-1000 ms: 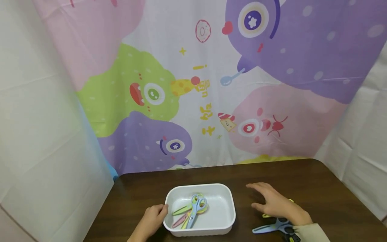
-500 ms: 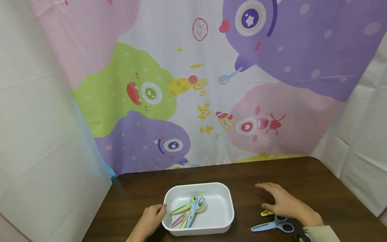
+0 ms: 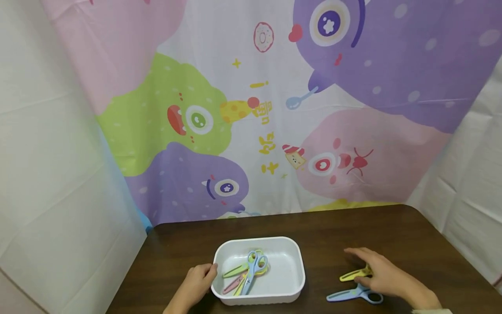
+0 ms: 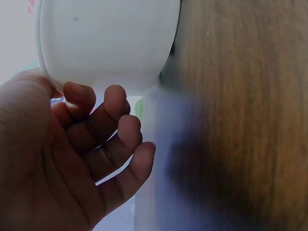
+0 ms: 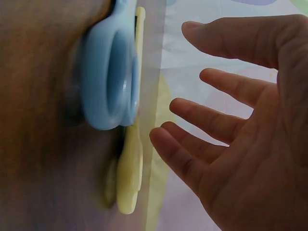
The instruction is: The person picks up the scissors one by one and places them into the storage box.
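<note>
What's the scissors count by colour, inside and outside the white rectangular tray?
Blue plastic scissors: 2 (one inside, one outside)
Yellow plastic scissors: 2 (one inside, one outside)
Green plastic scissors: 1 (inside)
Pink plastic scissors: 1 (inside)
Total visible: 6

Booth-like space: cartoon curtain (image 3: 270,131), white sheets (image 3: 59,174)

smooth plastic scissors (image 3: 354,294), glossy plastic tray (image 3: 284,274), wood-grain table (image 3: 176,244)

in head view, the right hand (image 3: 388,274) partly hides the yellow scissors (image 3: 354,274).
</note>
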`<action>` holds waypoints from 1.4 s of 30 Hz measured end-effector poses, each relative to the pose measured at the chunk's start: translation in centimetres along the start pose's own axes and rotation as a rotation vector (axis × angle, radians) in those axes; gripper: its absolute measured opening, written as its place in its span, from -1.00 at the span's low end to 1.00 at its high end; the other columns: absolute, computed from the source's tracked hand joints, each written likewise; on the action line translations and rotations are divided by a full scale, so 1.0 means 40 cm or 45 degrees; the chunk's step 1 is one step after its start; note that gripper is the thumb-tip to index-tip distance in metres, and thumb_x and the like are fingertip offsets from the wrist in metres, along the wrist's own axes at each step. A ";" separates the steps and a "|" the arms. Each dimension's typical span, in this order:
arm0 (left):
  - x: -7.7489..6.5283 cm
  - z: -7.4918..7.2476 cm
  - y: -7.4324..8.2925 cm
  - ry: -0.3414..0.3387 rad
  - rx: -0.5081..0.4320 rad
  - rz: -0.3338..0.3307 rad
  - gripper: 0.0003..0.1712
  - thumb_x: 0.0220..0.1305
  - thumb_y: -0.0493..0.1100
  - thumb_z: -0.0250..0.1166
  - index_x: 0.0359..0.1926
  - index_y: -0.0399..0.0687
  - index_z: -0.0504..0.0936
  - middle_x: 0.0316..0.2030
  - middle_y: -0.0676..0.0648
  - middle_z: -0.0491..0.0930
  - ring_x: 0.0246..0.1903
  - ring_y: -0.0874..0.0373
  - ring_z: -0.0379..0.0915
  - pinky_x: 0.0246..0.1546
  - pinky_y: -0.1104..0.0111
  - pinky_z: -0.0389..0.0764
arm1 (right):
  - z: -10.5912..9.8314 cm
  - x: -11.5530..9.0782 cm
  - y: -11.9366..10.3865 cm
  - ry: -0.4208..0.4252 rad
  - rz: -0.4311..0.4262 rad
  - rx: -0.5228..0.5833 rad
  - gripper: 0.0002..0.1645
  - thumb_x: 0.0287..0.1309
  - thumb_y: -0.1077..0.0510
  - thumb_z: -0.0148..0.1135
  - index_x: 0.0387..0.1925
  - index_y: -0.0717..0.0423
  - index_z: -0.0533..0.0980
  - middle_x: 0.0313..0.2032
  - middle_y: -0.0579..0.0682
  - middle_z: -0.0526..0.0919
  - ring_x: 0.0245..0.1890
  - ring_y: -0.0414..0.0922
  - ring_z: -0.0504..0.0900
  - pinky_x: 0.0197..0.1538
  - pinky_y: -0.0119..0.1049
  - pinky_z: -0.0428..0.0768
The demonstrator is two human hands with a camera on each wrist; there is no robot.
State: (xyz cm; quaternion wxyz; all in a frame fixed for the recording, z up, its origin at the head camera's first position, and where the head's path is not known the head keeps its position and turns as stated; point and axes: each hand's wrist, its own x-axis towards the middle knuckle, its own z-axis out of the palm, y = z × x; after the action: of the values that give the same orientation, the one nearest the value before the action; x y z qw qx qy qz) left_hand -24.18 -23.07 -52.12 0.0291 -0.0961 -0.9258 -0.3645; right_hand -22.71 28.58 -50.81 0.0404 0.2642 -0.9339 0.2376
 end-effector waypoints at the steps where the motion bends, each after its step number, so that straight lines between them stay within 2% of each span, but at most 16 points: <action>1: 0.000 0.000 0.000 -0.004 -0.006 -0.003 -0.53 0.52 -0.04 0.12 -0.58 -0.09 0.53 -0.71 0.12 0.42 -0.69 0.32 0.32 -0.58 0.44 0.38 | 0.000 -0.004 0.000 -0.005 0.004 0.013 -0.15 0.05 0.03 0.55 0.33 0.22 0.43 0.21 0.14 0.60 0.14 0.19 0.60 0.01 -0.02 0.64; 10: -0.003 -0.003 0.006 -0.004 -0.009 -0.004 -0.55 0.51 -0.07 0.13 -0.57 -0.09 0.55 -0.70 0.12 0.42 -0.68 0.33 0.32 -0.56 0.44 0.38 | 0.010 -0.036 0.021 -0.009 -0.031 0.027 -0.20 0.05 0.06 0.55 0.31 0.17 0.45 0.15 0.07 0.63 0.08 0.02 0.64 -0.06 -0.20 0.64; 15: -0.002 -0.003 0.006 -0.001 -0.020 0.002 -0.55 0.51 -0.06 0.14 -0.58 -0.10 0.54 -0.70 0.12 0.42 -0.68 0.32 0.32 -0.57 0.44 0.38 | 0.021 -0.053 0.041 0.011 -0.118 0.114 -0.24 0.04 0.14 0.56 0.26 0.24 0.46 -0.03 -0.03 0.64 -0.11 -0.25 0.59 -0.21 -0.31 0.57; 20: -0.002 -0.002 0.004 0.007 -0.024 0.001 -0.55 0.50 -0.05 0.14 -0.58 -0.07 0.55 -0.70 0.12 0.43 -0.69 0.32 0.33 -0.58 0.44 0.39 | 0.037 -0.065 0.059 0.101 -0.241 0.104 -0.33 -0.12 0.26 0.61 0.09 0.24 0.54 -0.18 -0.13 0.64 -0.19 -0.33 0.56 -0.26 -0.31 0.56; 25: -0.002 -0.001 0.004 0.014 -0.011 0.006 -0.55 0.51 -0.05 0.13 -0.58 -0.06 0.55 -0.70 0.13 0.43 -0.69 0.34 0.33 -0.58 0.45 0.39 | 0.055 -0.077 0.074 0.223 -0.364 0.063 -0.34 -0.32 0.37 0.64 -0.05 0.18 0.57 -0.28 -0.17 0.64 -0.27 -0.37 0.54 -0.33 -0.34 0.51; 27: -0.002 -0.001 0.005 0.017 -0.008 0.017 -0.54 0.51 -0.06 0.12 -0.59 -0.06 0.54 -0.70 0.14 0.43 -0.69 0.34 0.32 -0.58 0.45 0.39 | 0.059 -0.082 0.077 0.243 -0.363 0.046 -0.34 -0.34 0.37 0.65 -0.06 0.15 0.58 -0.27 -0.16 0.64 -0.27 -0.38 0.54 -0.33 -0.35 0.52; 30: -0.001 -0.001 0.003 0.020 -0.002 0.015 -0.54 0.52 -0.07 0.12 -0.60 -0.05 0.52 -0.71 0.14 0.41 -0.70 0.34 0.31 -0.58 0.45 0.37 | 0.060 -0.084 0.080 0.219 -0.332 0.068 -0.38 -0.27 0.37 0.63 -0.08 0.13 0.57 -0.24 -0.13 0.65 -0.24 -0.38 0.55 -0.30 -0.34 0.55; 33: 0.001 -0.001 0.004 0.014 0.004 0.004 -0.54 0.52 -0.07 0.11 -0.60 -0.05 0.52 -0.72 0.13 0.41 -0.71 0.34 0.31 -0.58 0.45 0.37 | 0.062 -0.087 0.082 0.216 -0.308 0.074 -0.40 -0.27 0.38 0.63 -0.10 0.08 0.58 -0.25 -0.18 0.62 -0.25 -0.40 0.52 -0.30 -0.34 0.54; 38: 0.001 -0.001 0.005 0.005 -0.004 -0.002 -0.54 0.52 -0.07 0.12 -0.60 -0.05 0.52 -0.72 0.13 0.41 -0.71 0.33 0.31 -0.59 0.45 0.37 | 0.068 -0.085 0.086 0.256 -0.343 0.052 -0.39 -0.37 0.40 0.64 -0.19 0.01 0.57 -0.30 -0.25 0.58 -0.28 -0.41 0.47 -0.32 -0.35 0.49; 42: -0.001 -0.002 0.006 -0.002 -0.011 -0.004 -0.54 0.52 -0.07 0.11 -0.59 -0.06 0.53 -0.72 0.12 0.41 -0.71 0.32 0.31 -0.59 0.45 0.37 | 0.071 -0.085 0.090 0.263 -0.344 0.033 -0.44 -0.35 0.38 0.64 -0.24 -0.03 0.58 -0.31 -0.27 0.60 -0.26 -0.42 0.50 -0.31 -0.35 0.49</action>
State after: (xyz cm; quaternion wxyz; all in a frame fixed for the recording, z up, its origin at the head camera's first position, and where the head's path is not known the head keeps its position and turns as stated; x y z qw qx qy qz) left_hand -24.11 -22.94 -51.90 0.0274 -0.0949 -0.9244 -0.3684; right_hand -21.48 31.57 -55.54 0.1643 0.3618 -0.8776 0.2681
